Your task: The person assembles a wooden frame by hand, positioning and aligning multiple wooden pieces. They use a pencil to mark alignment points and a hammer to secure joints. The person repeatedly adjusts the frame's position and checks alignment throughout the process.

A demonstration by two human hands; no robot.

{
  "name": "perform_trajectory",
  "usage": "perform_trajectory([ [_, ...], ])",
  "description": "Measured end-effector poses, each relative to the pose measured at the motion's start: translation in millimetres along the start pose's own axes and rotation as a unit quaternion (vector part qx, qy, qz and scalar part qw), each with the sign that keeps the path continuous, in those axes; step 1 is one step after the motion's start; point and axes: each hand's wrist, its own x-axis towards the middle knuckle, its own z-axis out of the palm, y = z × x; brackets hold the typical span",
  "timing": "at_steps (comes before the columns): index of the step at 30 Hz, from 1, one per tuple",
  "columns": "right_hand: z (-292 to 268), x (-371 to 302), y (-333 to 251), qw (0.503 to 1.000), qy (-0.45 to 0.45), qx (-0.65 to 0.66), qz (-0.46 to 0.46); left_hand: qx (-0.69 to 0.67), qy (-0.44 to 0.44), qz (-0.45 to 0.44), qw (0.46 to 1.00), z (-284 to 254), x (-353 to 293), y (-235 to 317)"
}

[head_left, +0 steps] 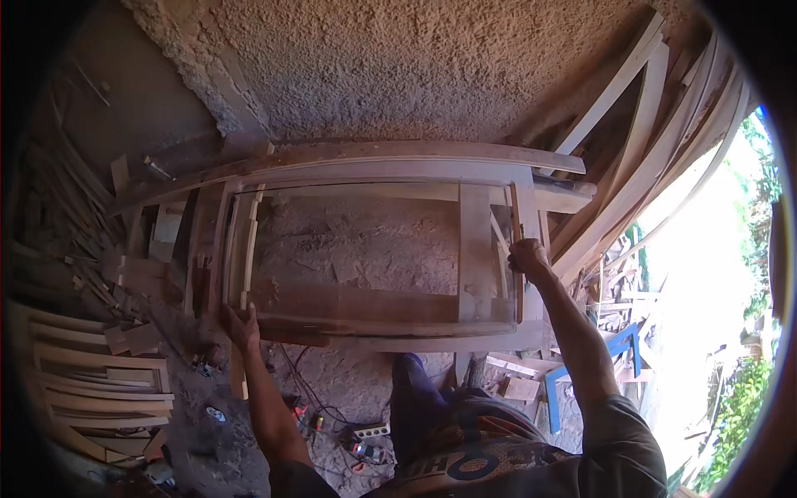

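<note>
A wooden frame (390,342) with a clear glass-like pane (357,249) lies across a support in front of me. At its near left corner, my left hand (241,328) rests with thumb and fingers apart. Beside that hand, a pale wooden strip (251,241) runs along the frame's left inner edge. Another pale wood piece (240,378) hangs down just below my wrist. My right hand (530,256) is closed at the frame's right side, against a narrow wooden strip (522,290). Whatever sits inside those fingers is hidden.
Long boards (415,151) lie behind the frame, against a rough wall (415,75). Tall planks (639,158) lean at the right. Curved wooden pieces (108,382) are stacked at left. A power strip (369,431) and cables lie on the floor, and a blue angled frame (554,398) stands right.
</note>
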Motion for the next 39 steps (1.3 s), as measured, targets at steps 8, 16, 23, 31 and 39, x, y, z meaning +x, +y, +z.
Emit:
perform_trajectory([
  [8, -6.0, 23.0, 16.5, 0.994, 0.039, -0.098, -0.037, 0.026, 0.038, 0.036, 0.998, 13.3, 1.2, -3.7],
  [16, 29.3, 4.2, -35.1, 0.973, 0.044, -0.227, 0.021, 0.007, 0.053, 0.038, 0.998, 5.3, 13.2, -49.8],
  [23, -23.6, 20.5, 1.2, 0.931, 0.005, -0.351, -0.098, 0.075, 0.097, 0.039, 0.992, 19.9, -12.5, 2.4],
  [31, -2.3, -73.3, -60.6, 0.973, 0.045, -0.223, -0.034, -0.082, 0.134, 0.020, 0.987, 2.2, -109.1, 36.6],
  [39, -84.6, -63.8, 99.2, 0.943, 0.169, -0.194, -0.211, -0.106, 0.066, -0.012, 0.992, 13.0, -196.5, 84.9],
])
